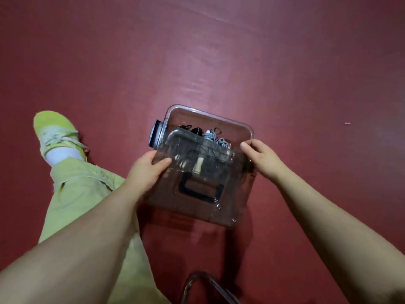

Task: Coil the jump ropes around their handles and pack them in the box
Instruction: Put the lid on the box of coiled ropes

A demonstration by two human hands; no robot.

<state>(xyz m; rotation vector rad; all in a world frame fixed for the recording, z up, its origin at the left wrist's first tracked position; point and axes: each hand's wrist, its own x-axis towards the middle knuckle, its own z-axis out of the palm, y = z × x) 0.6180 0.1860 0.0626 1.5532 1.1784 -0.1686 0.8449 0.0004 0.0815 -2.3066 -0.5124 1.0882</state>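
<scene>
A clear plastic box (pixel 230 121) stands on the red floor, with a grey latch on its left side. Inside it lie coiled jump ropes (pixel 210 134), black and grey, partly hidden. Over the box I hold a clear lid (pixel 225 207) with a black carry handle (pixel 198 189), tilted toward me and covering the box's near half. My left hand (pixel 146 170) grips the lid's left edge, thumb on top. My right hand (pixel 263 157) grips its right edge.
My left leg in light green trousers (pixel 83 194) and a green shoe (pixel 54 132) stretches out left of the box. A curved metal tube (pixel 197 281), perhaps a chair frame, shows at the bottom edge. Red floor (pixel 285 62) surrounds the box.
</scene>
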